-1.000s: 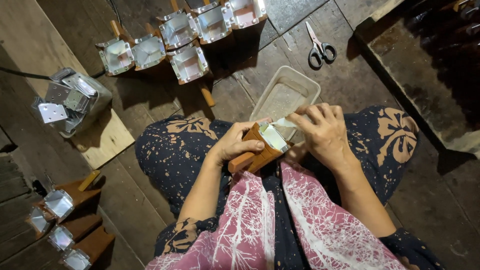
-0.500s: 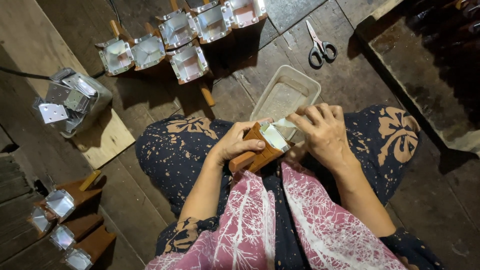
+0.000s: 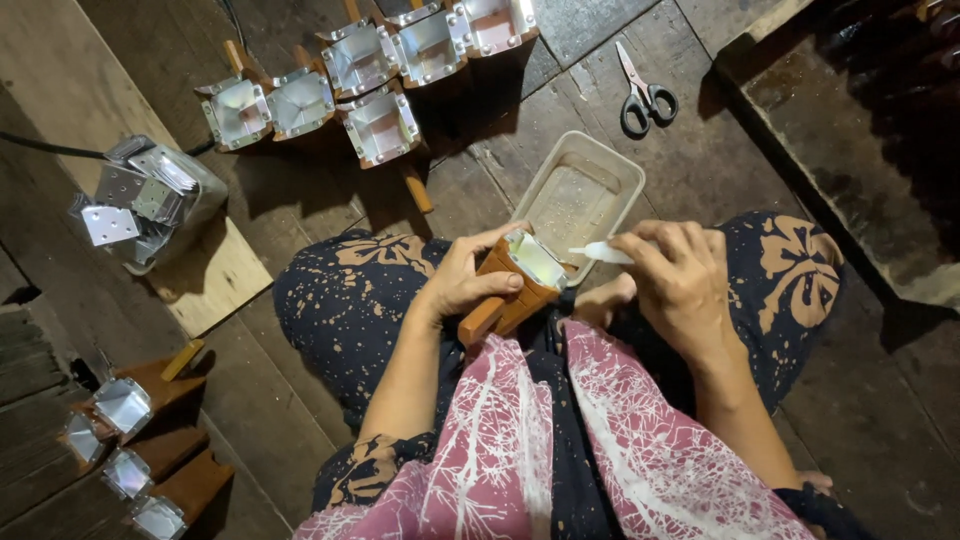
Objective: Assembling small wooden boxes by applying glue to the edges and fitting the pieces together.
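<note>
On the dark wooden floor [image 3: 700, 150], a person is sitting cross-legged in patterned clothes, and many small things are lying around. Up at the top, a bunch of little wooden boxes with shiny lining [image 3: 375, 75] is standing in rows, and more boxes [image 3: 125, 450] are lying at the lower left. A clear bag of shiny metal pieces [image 3: 140, 200] is resting on the left, and black scissors [image 3: 643, 95] are lying at the upper right. A pale plastic tray [image 3: 585, 190] is sitting just past the knees. The left hand [image 3: 465, 280] is wrapping around one small wooden box [image 3: 515, 290] and gripping it tight over the lap. The right hand [image 3: 680, 275] is pinching a little white stick [image 3: 602, 254] between the fingertips. A moment ago this hand was pressing right up against the box; now it is pulling back to the side, so the shiny lining inside the box is showing. The stick's tip is pointing at the box, near it but not touching. It looks like the dabbing on this box is pausing or ending.
</note>
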